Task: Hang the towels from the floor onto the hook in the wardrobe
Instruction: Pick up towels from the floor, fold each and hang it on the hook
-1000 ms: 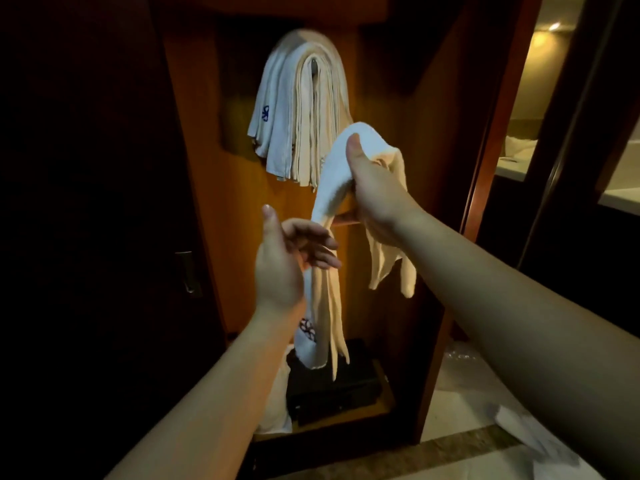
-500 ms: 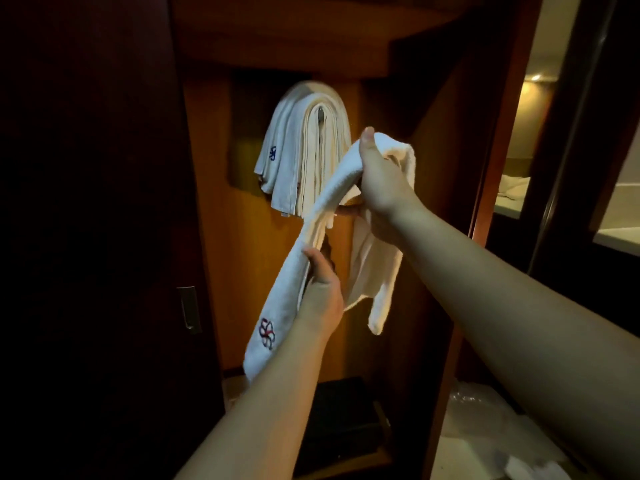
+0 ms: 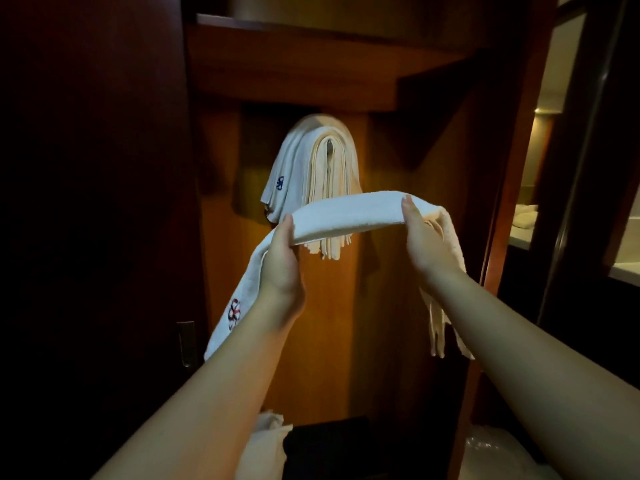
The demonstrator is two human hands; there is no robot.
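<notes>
Folded towels [image 3: 313, 174] drape over the wardrobe [image 3: 391, 271] hook [image 3: 329, 147].

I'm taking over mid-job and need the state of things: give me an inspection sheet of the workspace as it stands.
Surface: wardrobe back panel, wood, dimly lit; shelf above.
Job's things: held towel stretched level between both hands, below and in front of the hung towels; its ends droop at each side, a red emblem on the left one. The hook is barely visible among the hung towels.
Clutter: pale cloth and a dark box at the wardrobe bottom.
Grippers: left hand and right hand each grip the held towel.
Cables: nothing seen.
Surroundings: dark door at left; lit room at right.
</notes>
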